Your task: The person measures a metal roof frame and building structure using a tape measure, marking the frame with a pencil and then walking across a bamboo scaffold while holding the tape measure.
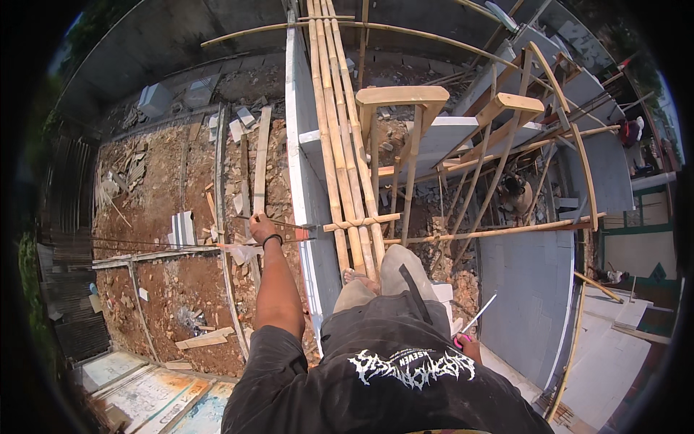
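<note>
My left hand (265,227), a dark band at its wrist, reaches out to the left of the white block wall (298,130). Its fingers are closed by some thin dark rods (291,225) and the near end of a wooden plank (262,159); I cannot tell which they grip. A scrap of clear plastic (241,253) is just below. Low at my right side, my right hand (468,347), mostly hidden by my shirt, is closed on the pink handle of a tool with a long, narrow pale blade (482,309).
My bare foot (359,281) stands on lashed bamboo poles (340,145) high above rubble ground. Wooden trestle frames (402,95) and bamboo braces (499,231) rise ahead on the right. Below them crouches a person (515,194). A grey block wall (524,296) stands at right.
</note>
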Motion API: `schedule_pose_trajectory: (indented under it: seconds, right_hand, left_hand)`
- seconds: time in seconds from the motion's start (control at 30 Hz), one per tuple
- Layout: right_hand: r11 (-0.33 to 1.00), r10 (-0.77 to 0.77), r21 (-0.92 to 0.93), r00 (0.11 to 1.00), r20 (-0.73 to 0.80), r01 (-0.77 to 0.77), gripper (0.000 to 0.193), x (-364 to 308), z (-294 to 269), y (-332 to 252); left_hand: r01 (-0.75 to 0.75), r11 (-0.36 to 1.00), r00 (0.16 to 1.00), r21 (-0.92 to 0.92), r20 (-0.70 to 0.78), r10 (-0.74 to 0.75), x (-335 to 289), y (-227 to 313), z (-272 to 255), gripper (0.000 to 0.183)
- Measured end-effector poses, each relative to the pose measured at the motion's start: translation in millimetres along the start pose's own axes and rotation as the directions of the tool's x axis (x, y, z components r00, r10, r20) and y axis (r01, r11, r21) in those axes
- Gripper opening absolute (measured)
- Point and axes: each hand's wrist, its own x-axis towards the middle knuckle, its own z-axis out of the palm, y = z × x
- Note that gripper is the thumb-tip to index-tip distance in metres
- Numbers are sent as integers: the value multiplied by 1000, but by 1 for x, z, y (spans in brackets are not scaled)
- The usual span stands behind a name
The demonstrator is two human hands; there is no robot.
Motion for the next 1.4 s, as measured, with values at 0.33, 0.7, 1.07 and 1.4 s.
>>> schedule_pose_trajectory:
  seconds: [0.33,0.7,1.07,1.4]
  right_hand:
    - [983,3,-182,993,117,19,29,52,96,-120]
    - [771,-583,-129,773,251,623,49,141,267,-479]
    - [762,-565,-209,787,249,613,53,156,301,-521]
    - [766,-538,-351,836,106,538,57,188,321,-553]
  left_hand:
    - [-190,978,980,87,70,184,4,-15,-23,25]
    - [240,968,959,70,140,-248,17,-71,-3,33]
    - [94,995,771,31,631,-93,70,113,141,32]
    - [163,987,679,15,724,-123,135,157,170,31]
